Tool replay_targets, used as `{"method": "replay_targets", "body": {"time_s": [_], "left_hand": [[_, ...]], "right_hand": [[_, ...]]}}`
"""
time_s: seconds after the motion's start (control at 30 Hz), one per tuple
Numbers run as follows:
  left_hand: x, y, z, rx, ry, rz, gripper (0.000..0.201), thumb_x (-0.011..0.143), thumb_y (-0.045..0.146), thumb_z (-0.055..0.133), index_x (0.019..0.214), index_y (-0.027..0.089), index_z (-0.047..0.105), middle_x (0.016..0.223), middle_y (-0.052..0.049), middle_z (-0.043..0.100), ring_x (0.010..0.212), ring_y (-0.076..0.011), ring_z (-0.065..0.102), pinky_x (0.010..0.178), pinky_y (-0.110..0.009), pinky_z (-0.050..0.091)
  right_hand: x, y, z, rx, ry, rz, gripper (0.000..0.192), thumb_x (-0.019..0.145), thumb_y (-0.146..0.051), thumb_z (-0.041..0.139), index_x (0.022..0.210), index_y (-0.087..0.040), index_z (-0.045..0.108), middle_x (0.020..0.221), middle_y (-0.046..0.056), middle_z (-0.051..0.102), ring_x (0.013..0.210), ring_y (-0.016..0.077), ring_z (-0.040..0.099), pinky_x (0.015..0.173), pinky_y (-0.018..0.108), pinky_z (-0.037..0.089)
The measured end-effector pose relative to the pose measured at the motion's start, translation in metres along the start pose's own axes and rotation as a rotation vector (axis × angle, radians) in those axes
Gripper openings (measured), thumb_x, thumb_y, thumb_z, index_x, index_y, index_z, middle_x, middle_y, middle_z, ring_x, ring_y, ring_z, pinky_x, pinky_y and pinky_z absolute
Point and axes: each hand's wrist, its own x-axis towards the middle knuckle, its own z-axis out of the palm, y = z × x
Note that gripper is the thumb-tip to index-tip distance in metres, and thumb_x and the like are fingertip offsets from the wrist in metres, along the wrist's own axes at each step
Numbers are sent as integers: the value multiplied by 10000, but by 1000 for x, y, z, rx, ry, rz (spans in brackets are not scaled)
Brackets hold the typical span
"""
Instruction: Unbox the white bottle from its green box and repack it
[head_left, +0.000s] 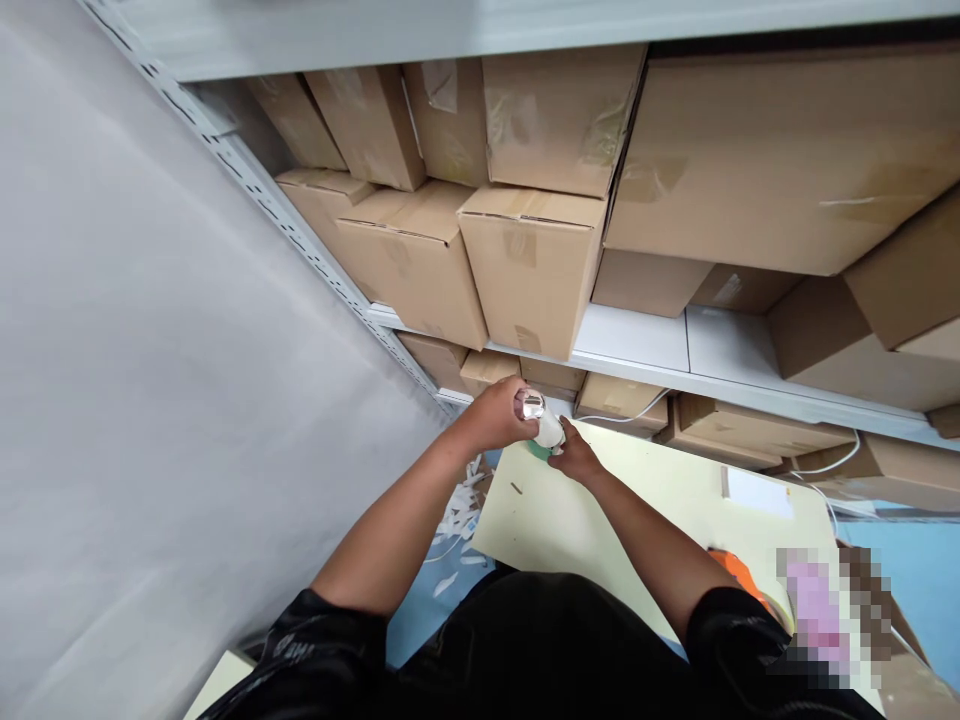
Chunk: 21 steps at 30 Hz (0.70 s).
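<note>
In the head view, the only one I have, a white cylinder [550,431] with a shiny silver end [533,404] sits between the person's two hands, just right of the frame's middle, over the far left corner of the pale yellow table [570,520]. The left hand [498,412] is curled round the silver end, thumb below and fingers over the top, bent close about it. The right hand [579,457] pinches the lower end, thumb up along its side; its fingers are partly tucked out of sight, so I can't tell how firmly they press.

Any label on the cylinder is too small for me to read. A green patch [538,450] shows beneath it, mostly covered, and I can't say what it is. Lower right, an orange object [739,575] is cut across by the right forearm, and a blurred-out block of squares masks whatever lies beside it.

Both bare forearms reach up from black sleeves at the bottom edge and slant inward until the hands nearly meet. The left wrist leans right, the right wrist leans left. Cardboard boxes [529,270] crowd the shelves across the top.
</note>
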Motion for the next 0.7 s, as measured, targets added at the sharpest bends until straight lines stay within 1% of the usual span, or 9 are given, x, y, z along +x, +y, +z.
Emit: {"method": "replay_targets", "body": {"time_s": [0.1,0.17,0.23,0.3,0.37,0.43,0.53,0.6,0.7], "left_hand": [[-14,7,-21,-73,116,10,285,712,259,721,979,213,634,789,47,572,708,-147,531,684,-268,437],[-20,5,-23,-158,174,19,298,734,267,695,1023,205,654,816,43,580,725,-142,531,715,-266,445],[-25,1,-17,-285,162,17,344,752,292,683,1082,196,670,858,27,625,777,-156,571,754,-272,466],[-29,-3,-1,-460,98,7,388,760,326,676,1123,188,681,916,-6,687,882,-194,632,809,-290,493],[-31,-4,20,-651,32,-10,414,767,360,665,1137,178,690,991,-45,733,997,-238,663,867,-320,511],[-32,0,43,-807,0,-53,450,777,395,662,1165,167,689,1060,-75,751,1036,-261,673,896,-351,517],[-32,15,73,-992,-1,-128,604,821,475,667,1338,167,621,1122,-94,747,1015,-266,681,906,-390,525],[-34,28,89,-1088,33,-117,690,878,558,635,1455,195,531,1183,-101,726,1047,-266,676,921,-407,527],[-48,45,111,-1071,130,-42,674,940,639,590,1469,232,499,1325,-127,649,1158,-270,636,956,-414,517]], "right_hand": [[-11,-4,-10,-6,-11,29,1165,561,-275,851,1627,-289,379,1617,132,466,1225,354,634,1008,494,541],[-27,-8,-21,14,41,9,1067,601,-300,816,1595,-294,429,1619,119,462,1297,362,593,1081,532,492],[-50,-14,-34,75,129,-43,869,655,-335,781,1493,-298,553,1570,102,518,1316,357,576,1118,549,455],[-77,-27,-45,206,143,-108,606,726,-407,762,1315,-287,685,1446,92,625,1278,344,596,1106,533,462],[-104,-45,-52,438,3,-89,395,829,-525,704,1122,-265,756,1194,85,743,1151,321,663,1064,503,490],[-127,-65,-56,733,-182,-9,493,883,-680,597,1073,-255,758,1068,87,770,1056,325,703,971,501,537],[-150,-92,-62,958,-343,63,541,822,-682,674,1151,-255,722,1017,94,777,953,338,728,839,499,573],[-159,-101,-70,994,-305,32,552,799,-612,723,1225,-263,688,1041,87,776,927,326,725,809,482,580],[-165,-105,-84,971,-96,-78,526,824,-573,709,1256,-278,652,1112,60,760,973,305,702,843,457,580]]}}
